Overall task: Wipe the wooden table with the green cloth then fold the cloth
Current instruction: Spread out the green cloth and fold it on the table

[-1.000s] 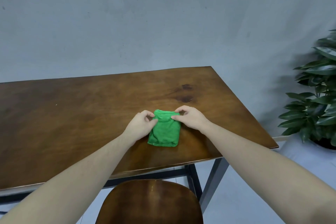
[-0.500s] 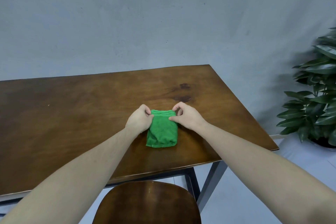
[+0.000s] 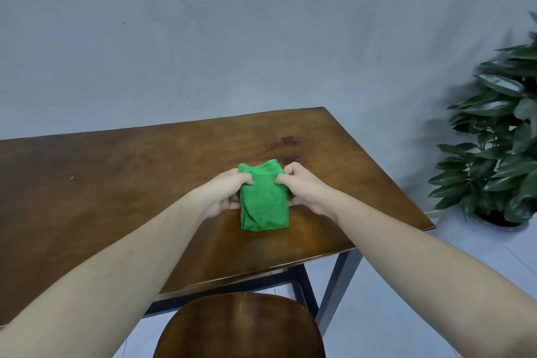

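Green cloth (image 3: pixel 263 197), already folded small, is lying on the wooden tabletop (image 3: pixel 116 177). The left hand (image 3: pixel 225 193) and right hand (image 3: pixel 302 187) are now pinching its far edge, which is lifting off the wood where it lay flat a second ago, probably starting another fold. Nothing is blocking them: a wooden chair (image 3: pixel 241 325) is standing below, a potted plant (image 3: pixel 499 154) well off right.

We lose the potted plant (image 3: pixel 499 136) and chair (image 3: pixel 241 328) past the frame's edges, and the green cloth (image 3: pixel 263 200) hides the fingertips pinching its sides.
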`<move>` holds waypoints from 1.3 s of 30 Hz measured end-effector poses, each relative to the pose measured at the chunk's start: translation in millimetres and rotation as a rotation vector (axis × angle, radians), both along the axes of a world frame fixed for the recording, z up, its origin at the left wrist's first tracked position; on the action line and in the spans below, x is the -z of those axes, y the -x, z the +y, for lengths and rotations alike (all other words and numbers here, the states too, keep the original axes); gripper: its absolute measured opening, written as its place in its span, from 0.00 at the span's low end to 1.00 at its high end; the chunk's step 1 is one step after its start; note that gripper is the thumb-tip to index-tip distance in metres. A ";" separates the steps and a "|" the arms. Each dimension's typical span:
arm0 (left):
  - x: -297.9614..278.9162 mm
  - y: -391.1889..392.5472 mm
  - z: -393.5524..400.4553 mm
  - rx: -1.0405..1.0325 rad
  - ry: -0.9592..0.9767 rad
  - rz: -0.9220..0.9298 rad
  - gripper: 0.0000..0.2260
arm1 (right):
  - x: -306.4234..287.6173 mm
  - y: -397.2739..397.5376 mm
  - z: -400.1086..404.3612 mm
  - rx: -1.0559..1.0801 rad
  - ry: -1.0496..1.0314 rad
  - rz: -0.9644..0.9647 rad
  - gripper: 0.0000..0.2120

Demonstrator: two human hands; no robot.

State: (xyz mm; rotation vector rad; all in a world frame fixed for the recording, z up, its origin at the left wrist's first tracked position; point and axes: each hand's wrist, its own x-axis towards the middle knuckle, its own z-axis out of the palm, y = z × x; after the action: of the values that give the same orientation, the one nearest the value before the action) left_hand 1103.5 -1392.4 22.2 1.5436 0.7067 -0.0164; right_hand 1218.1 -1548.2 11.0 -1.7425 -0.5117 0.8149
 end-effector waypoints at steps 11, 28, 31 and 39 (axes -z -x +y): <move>-0.1 -94.6 -14.3 -0.055 -0.146 -0.362 0.11 | -18.7 -95.1 -21.6 0.018 -0.161 -0.148 0.17; 27.4 -431.2 54.9 -0.262 -0.214 -0.274 0.10 | 18.8 -445.3 89.0 0.043 0.036 -0.492 0.09; 39.0 -454.4 69.8 -0.253 -0.362 -0.185 0.13 | 32.3 -471.8 102.8 0.039 0.138 -0.588 0.12; 44.2 -463.2 76.0 -0.191 -0.726 0.004 0.10 | 47.1 -476.2 92.0 0.072 0.258 -0.619 0.16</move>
State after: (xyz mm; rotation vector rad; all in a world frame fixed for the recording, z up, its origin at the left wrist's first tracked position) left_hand 1566.7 -1316.4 -22.0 2.1523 0.9171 0.4210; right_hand 1694.3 -1456.2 -36.1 -2.2446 -0.7695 0.2802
